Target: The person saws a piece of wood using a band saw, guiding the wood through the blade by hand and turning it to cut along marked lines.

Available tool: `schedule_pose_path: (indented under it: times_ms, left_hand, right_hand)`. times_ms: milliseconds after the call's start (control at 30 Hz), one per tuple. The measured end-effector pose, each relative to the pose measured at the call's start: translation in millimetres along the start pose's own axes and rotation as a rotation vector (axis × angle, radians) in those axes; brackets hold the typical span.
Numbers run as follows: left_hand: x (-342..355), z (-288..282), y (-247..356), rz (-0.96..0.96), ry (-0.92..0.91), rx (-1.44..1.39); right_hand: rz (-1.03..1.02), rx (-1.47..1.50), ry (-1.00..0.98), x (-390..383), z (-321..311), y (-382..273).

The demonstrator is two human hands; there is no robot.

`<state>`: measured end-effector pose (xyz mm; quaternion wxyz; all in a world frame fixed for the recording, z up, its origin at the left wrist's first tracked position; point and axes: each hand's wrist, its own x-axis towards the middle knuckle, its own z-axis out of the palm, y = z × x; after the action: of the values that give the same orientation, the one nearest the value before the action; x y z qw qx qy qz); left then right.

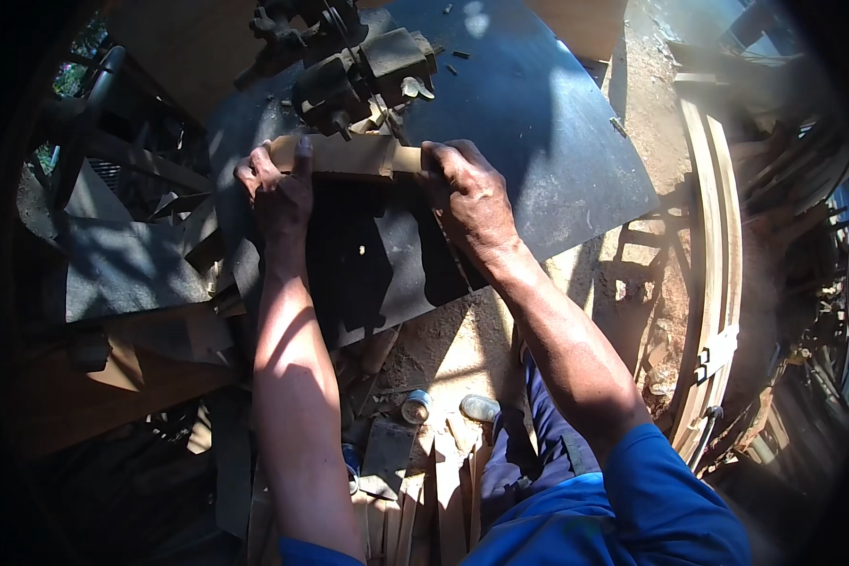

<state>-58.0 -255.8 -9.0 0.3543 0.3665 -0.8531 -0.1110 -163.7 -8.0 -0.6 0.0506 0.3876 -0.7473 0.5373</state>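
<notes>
A short piece of wood [354, 158] with a narrower end on the right lies crosswise over a dark flat machine table [566, 160]. My left hand [281, 184] grips its left end, thumb along the top. At the narrow right end, my right hand [469, 193] is closed round the wood with its fingers bent. Just beyond the wood stands a dark metal machine head [368, 75] with blocky parts and a wing-shaped knob. The wood is close to this head; whether they touch I cannot tell.
Long pale boards [712, 255] stand along the right, over ground strewn with sawdust. A grey metal plate [132, 269] and other machine parts are on the left. Wood offcuts [434, 500] and a small can [416, 407] lie near my feet. Small chips dot the table's far side.
</notes>
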Motion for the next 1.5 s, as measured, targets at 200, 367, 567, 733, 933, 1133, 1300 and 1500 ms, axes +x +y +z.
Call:
schedule_pose_path:
  times_ms: [200,367,567,733,933,1133,1300,1500]
  left_hand:
    - [-0.4,-1.1,0.0,-0.033,-0.012,0.017]
    - [-0.3,2.1,-0.8,-0.036,-0.010,0.000]
    - [1.6,3.3,-3.6,-0.009,0.020,-0.011]
    - [-10.7,-15.4,4.8,-0.085,-0.084,-0.087]
    - [-98.3,-88.0,27.3,0.378,-0.247,0.310]
    - [-168.6,-169.5,30.0,0.299,-0.355,0.169]
    - [-190.4,-164.1,102.1,-0.174,-0.351,0.274]
    - [-160.5,-112.8,67.4,-0.196,-0.158,0.139]
  right_hand:
    - [0.021,-0.016,0.001,0.1,2.4,0.4]
    - [0.017,-0.033,0.006,0.2,1.8,4.2]
    - [0.003,-0.044,0.029,4.0,1.4,-0.9]
    - [-0.014,-0.042,-0.016,-6.0,-5.0,-2.8]
    - [-0.083,-0.056,-0.101,-65.6,-38.4,1.7]
    - [0.038,0.000,-0.055,-71.6,-42.8,-22.6]
    - [-0.080,0.087,-0.191,-74.9,-62.7,-19.8]
    - [-0.364,-0.020,-0.400,-77.8,-70.2,-46.6]
